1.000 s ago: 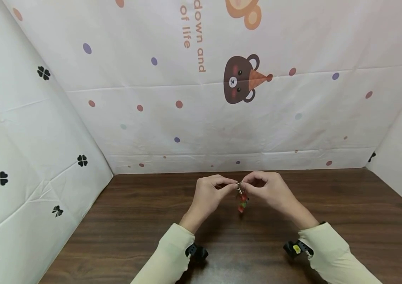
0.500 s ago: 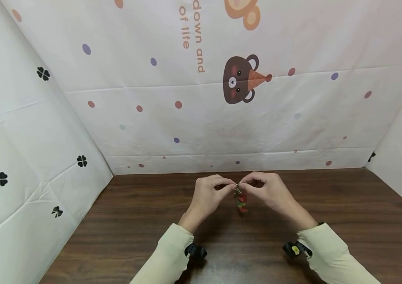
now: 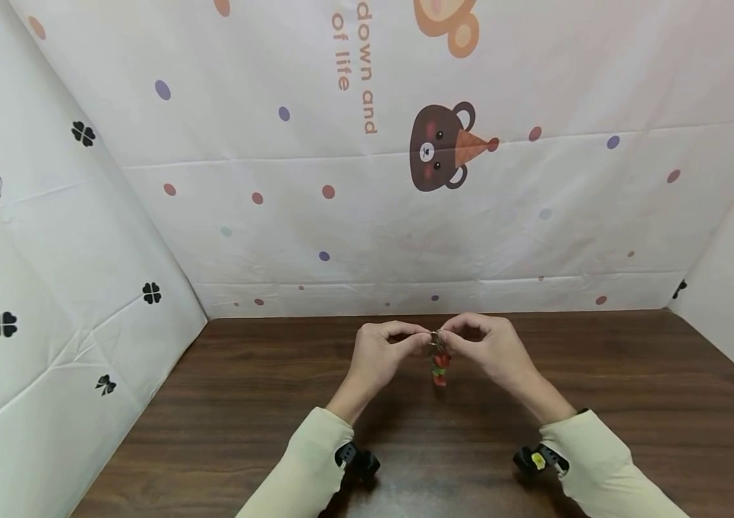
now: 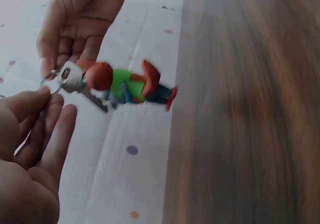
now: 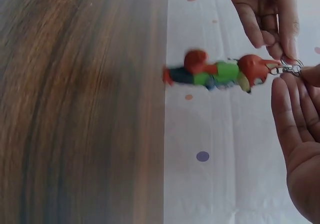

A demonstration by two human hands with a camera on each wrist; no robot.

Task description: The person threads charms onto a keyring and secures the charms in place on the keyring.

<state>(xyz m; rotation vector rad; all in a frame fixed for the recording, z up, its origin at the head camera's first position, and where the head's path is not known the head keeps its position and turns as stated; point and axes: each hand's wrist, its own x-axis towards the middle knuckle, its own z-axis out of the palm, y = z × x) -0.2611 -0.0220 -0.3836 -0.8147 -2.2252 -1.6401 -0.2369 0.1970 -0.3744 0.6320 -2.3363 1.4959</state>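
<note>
A keychain figure (image 4: 122,83) with an orange head, green top and dark blue legs hangs from a metal key ring (image 5: 294,67) between my two hands. A silver key (image 4: 75,78) dangles on the same ring beside the figure, clearest in the left wrist view. My left hand (image 3: 376,356) pinches the ring's left side between thumb and forefinger. Opposite it, my right hand (image 3: 490,349) pinches the ring's right side with thumb and fingertip. Both hands are raised over the far part of the table, and the figure's feet point down.
The brown wooden table (image 3: 244,432) ends at a white patterned cloth (image 3: 367,230) hanging behind it. More white cloth (image 3: 56,288) stands along the left side. A black wrist camera (image 3: 359,460) is strapped at the left sleeve, another (image 3: 529,460) at the right.
Both hands keep their pinch on the key ring in nearly the same place. The hanging figure has swung and turned slightly below it.
</note>
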